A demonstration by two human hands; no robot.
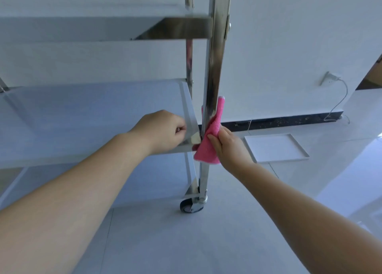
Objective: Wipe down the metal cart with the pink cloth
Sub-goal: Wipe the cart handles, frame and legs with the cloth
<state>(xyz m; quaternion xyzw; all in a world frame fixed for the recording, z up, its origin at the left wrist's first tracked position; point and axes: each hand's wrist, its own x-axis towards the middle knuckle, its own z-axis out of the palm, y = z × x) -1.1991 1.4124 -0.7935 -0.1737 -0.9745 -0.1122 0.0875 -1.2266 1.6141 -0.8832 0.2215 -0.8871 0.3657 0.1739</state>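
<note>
Right hand (pixel 228 144): fingers curled round the pink cloth (pixel 208 147), pressing it on the cart's near corner post (pixel 215 67), at middle-shelf height.
Left hand (pixel 163 130): fingers curled, gripping the middle shelf's (pixel 93 112) edge right beside the post.
Room to move: bare post above and below the cloth, caster (pixel 189 206) at its foot.
Surroundings: pale floor tiles (pixel 165 242); white tray (pixel 275 147) lying near the wall; cable (pixel 339 100) hanging from a socket.

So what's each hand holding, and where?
Right hand grips the pink cloth mid-fold against the cart post; left hand grips the middle shelf's corner rim.
</note>
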